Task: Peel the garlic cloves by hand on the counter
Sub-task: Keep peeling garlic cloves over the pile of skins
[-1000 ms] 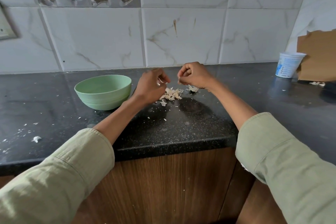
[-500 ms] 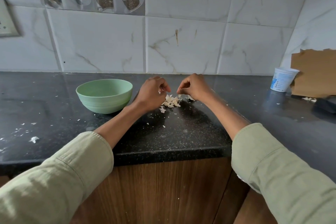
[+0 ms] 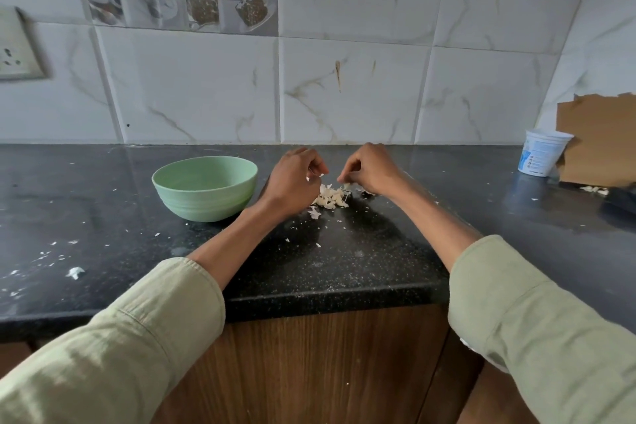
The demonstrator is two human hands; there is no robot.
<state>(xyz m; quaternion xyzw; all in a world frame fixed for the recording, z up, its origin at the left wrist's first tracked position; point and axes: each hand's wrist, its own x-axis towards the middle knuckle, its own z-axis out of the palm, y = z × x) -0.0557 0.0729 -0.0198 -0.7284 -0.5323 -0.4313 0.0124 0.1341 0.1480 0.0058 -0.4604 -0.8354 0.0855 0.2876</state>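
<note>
Soft, even daylight fills the room, moderately bright and without hard edges. The dark tabletop carries a pale sheen along its far strip, mirroring the wall tiles, and a duller glare on the right near the white cup. Faint shadows sit under the green bowl and the forearms. The wide lens bends the tile lines and stretches the sleeves at the bottom corners. The wall socket at the left edge looks smeared.

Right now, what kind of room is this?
Most likely a home kitchen: a dark stone counter against a tiled wall, with a green bowl and a pile of garlic peels.
</note>
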